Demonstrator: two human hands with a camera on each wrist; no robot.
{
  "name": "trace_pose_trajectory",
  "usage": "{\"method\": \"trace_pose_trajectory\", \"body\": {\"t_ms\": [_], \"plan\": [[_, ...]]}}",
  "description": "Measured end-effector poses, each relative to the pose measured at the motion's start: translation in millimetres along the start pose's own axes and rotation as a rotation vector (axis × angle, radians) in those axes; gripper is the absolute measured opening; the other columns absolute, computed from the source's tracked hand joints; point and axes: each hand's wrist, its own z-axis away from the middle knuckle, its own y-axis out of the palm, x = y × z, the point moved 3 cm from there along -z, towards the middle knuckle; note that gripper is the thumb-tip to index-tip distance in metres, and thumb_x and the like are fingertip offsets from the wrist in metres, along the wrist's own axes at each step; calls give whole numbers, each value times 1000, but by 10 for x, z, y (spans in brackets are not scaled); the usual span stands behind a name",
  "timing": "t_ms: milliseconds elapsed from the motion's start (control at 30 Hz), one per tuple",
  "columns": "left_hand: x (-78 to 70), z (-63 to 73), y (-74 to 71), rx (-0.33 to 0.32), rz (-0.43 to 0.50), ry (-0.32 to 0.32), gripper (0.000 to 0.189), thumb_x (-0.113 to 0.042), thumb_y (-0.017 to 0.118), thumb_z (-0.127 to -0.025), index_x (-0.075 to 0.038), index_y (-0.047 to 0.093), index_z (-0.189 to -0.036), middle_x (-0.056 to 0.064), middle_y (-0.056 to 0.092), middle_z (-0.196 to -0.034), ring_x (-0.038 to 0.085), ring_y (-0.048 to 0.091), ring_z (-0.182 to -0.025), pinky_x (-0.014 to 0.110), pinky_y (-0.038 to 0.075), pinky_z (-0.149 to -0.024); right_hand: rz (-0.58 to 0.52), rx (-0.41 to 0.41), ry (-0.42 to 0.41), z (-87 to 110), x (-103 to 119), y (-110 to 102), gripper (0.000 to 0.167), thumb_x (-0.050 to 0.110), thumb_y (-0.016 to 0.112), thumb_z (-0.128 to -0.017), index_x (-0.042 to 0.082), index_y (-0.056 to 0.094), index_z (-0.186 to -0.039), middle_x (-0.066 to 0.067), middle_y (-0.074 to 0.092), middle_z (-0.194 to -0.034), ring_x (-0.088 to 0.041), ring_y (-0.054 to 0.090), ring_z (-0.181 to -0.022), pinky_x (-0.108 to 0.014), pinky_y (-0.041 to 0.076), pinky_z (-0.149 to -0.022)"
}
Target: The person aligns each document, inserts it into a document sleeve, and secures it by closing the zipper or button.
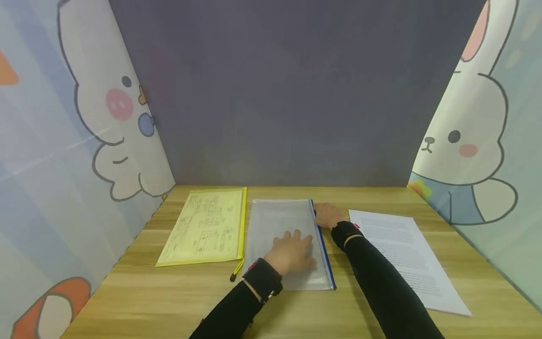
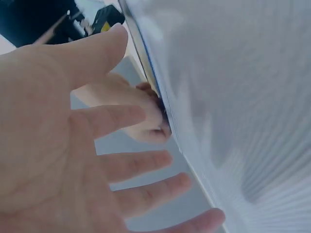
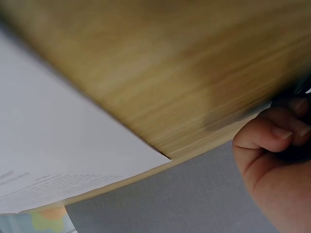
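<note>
A clear zip pouch with a dark blue zipper edge lies flat on the wooden table, its zipper on the right side. My left hand is spread over the pouch's lower half, palm down, fingers straight and apart. In the left wrist view the ribbed clear plastic faces that palm. At the far end of the blue edge, my right hand pinches a dark zipper pull with curled fingers. The right wrist view shows those fingers bent around something dark, mostly hidden by the hand.
To the left lies a yellow zip pouch holding sheets with drawings, its black-tipped pull hanging off the near corner. Printed white paper lies to the right, beside the right forearm. A grey panel rises behind the table.
</note>
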Motion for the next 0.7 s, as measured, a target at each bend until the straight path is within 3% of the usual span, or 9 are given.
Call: {"method": "trace_pose_trajectory", "body": {"t_ms": [100,300,500,700], "plan": [[22,-62,-30,-4,-25,-28,68,-58,66,-93,-22,52,-149,12,55,-139,34,52,-126,58,49,-94,-10,18,11,4,1,27,49,6,54,-91,2,58,-140,-22,60,-139,-39,57,-127,-57,42,-108],[86,-277,-84,41,-25,-80,69,-61,58,-96,-21,48,-152,12,47,-151,35,45,-136,58,46,-100,-21,40,23,-12,-8,-19,51,6,53,-93,2,55,-143,-23,57,-142,-40,56,-128,-58,41,-109],[201,-517,-56,-17,26,-95,61,-58,55,-100,-17,55,-144,12,54,-140,34,51,-129,56,47,-99,-22,34,21,-26,-22,-6,49,7,55,-92,1,58,-141,-22,59,-139,-36,59,-121,-56,42,-109],[300,-598,-12,28,58,-189,77,-70,53,-94,-25,42,-156,13,41,-156,38,40,-141,68,42,-100,-26,33,14,-12,-21,5,49,5,54,-91,0,58,-140,-24,58,-140,-41,55,-129,-57,40,-110]]}}
